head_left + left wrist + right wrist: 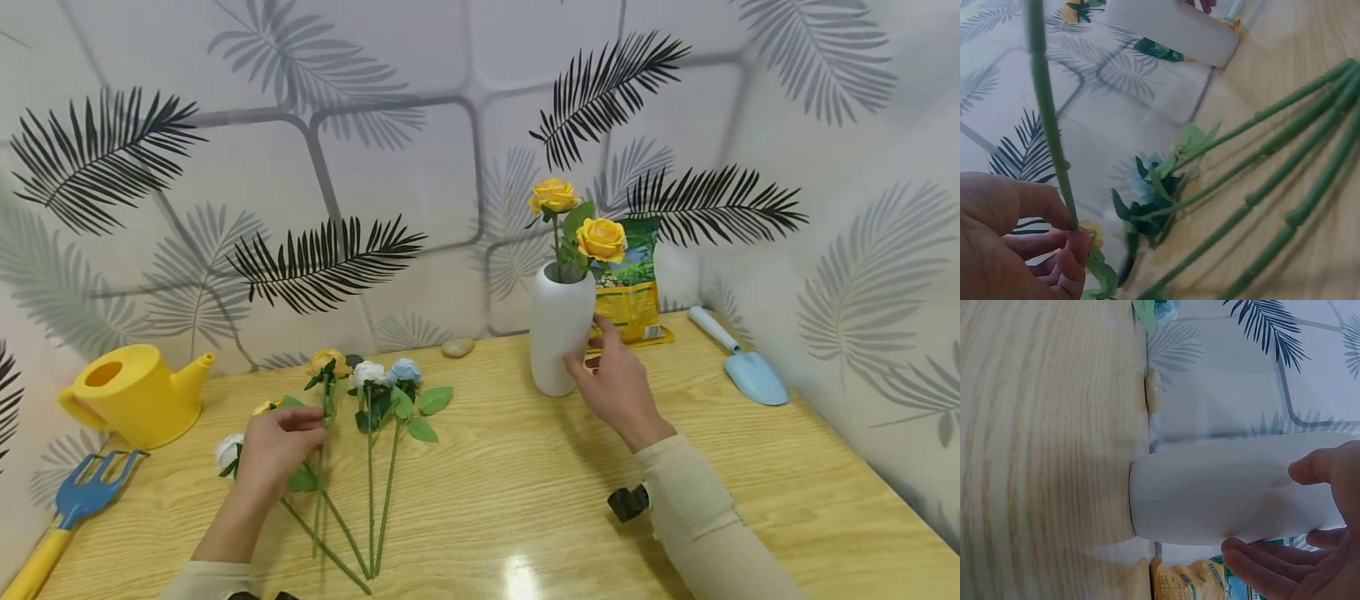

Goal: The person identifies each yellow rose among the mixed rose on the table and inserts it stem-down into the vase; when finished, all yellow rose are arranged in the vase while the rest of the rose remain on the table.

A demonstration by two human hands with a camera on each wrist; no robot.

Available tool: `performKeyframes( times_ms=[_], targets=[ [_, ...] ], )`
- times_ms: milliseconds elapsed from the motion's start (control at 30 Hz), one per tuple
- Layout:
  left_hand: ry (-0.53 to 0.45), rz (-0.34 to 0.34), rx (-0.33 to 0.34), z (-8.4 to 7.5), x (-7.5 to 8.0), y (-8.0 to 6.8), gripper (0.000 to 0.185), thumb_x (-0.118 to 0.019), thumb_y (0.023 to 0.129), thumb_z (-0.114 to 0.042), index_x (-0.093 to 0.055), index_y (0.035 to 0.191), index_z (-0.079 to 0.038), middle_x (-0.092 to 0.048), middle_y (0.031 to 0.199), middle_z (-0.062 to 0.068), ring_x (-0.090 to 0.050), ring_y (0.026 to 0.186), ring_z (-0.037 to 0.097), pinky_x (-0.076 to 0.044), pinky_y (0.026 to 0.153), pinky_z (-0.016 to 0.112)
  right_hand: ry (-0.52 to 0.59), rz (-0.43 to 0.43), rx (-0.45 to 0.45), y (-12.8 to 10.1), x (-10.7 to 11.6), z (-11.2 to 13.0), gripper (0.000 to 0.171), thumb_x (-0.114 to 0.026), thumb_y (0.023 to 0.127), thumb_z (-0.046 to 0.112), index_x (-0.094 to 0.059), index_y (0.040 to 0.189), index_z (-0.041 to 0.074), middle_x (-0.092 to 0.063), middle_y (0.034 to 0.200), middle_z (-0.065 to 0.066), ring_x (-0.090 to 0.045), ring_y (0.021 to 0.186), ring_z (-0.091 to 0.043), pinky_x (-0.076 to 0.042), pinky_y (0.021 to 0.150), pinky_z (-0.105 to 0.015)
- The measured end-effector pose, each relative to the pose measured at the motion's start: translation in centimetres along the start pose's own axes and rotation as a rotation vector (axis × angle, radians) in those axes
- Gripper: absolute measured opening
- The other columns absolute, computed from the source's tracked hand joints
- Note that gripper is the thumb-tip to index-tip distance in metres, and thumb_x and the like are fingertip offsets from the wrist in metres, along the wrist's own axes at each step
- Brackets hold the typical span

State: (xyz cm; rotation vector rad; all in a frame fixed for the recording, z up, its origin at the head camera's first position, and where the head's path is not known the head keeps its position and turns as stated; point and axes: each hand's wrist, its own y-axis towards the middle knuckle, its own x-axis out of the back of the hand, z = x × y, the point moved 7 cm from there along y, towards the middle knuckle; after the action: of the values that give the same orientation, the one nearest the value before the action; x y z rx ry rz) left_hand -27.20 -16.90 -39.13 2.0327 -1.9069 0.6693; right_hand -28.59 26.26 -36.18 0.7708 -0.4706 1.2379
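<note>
My left hand (281, 446) pinches the green stem of a yellow rose (327, 363) between thumb and fingertips. In the left wrist view that stem (1047, 119) rises from the fingertips. Under and beside this hand lie a white rose (227, 455), another yellow rose partly hidden by the hand, a second white rose (369, 374) and a blue rose (405, 372), their stems converging toward the front. My right hand (617, 385) holds the upright white vase (557, 342) at its right side, thumb in front, fingers along the side. Two yellow roses (600, 240) stand in the vase.
A yellow watering can (146, 396) and a blue hand fork (90, 492) with a yellow handle are at left. Behind the vase stands a yellow-green bag (633, 304). A blue trowel (753, 377) lies at right; a stone (457, 347) sits by the patterned wall.
</note>
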Motion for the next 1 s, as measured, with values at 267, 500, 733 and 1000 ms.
performKeyframes(
  times_ms=[267,500,733,1000],
  targets=[
    [0.016,-0.057,-0.091,-4.7,1.1,-0.1,0.037,-0.064,0.094,-0.010,-0.064,0.130,0.000,-0.067,0.119,0.015,-0.063,0.097,0.017,-0.054,0.076,0.026,0.001,-0.017,0.026,0.1,0.2,0.1,0.072,-0.060,0.099,0.030,-0.025,0.155,0.000,-0.061,0.132,-0.030,-0.071,0.104,-0.040,-0.058,0.086,-0.053],
    [-0.124,-0.139,-0.304,-12.1,-0.7,-0.5,0.034,-0.065,0.092,-0.002,-0.066,0.125,-0.001,-0.066,0.118,0.014,-0.061,0.086,0.001,-0.053,0.074,0.017,0.000,-0.005,0.024,0.0,0.1,0.1,0.072,-0.060,0.100,0.030,-0.025,0.155,0.000,-0.060,0.133,-0.030,-0.070,0.104,-0.040,-0.057,0.086,-0.053],
    [-0.320,-0.146,-0.508,-18.8,-4.6,-0.5,0.037,-0.061,0.088,0.008,-0.066,0.123,-0.002,-0.066,0.109,0.012,-0.063,0.081,0.003,-0.052,0.074,0.017,-0.005,0.002,0.013,-0.1,0.3,0.0,0.072,-0.059,0.100,0.031,-0.025,0.155,0.001,-0.060,0.133,-0.030,-0.070,0.104,-0.039,-0.057,0.086,-0.052],
    [-0.458,-0.149,-0.614,-24.6,-7.6,0.6,0.035,-0.062,0.088,0.009,-0.063,0.122,0.000,-0.064,0.105,0.010,-0.062,0.082,0.008,-0.052,0.075,0.019,-0.002,0.009,0.013,0.0,0.3,0.0,0.073,-0.060,0.099,0.032,-0.024,0.156,0.002,-0.060,0.134,-0.029,-0.070,0.104,-0.038,-0.057,0.088,-0.052]
  ],
)
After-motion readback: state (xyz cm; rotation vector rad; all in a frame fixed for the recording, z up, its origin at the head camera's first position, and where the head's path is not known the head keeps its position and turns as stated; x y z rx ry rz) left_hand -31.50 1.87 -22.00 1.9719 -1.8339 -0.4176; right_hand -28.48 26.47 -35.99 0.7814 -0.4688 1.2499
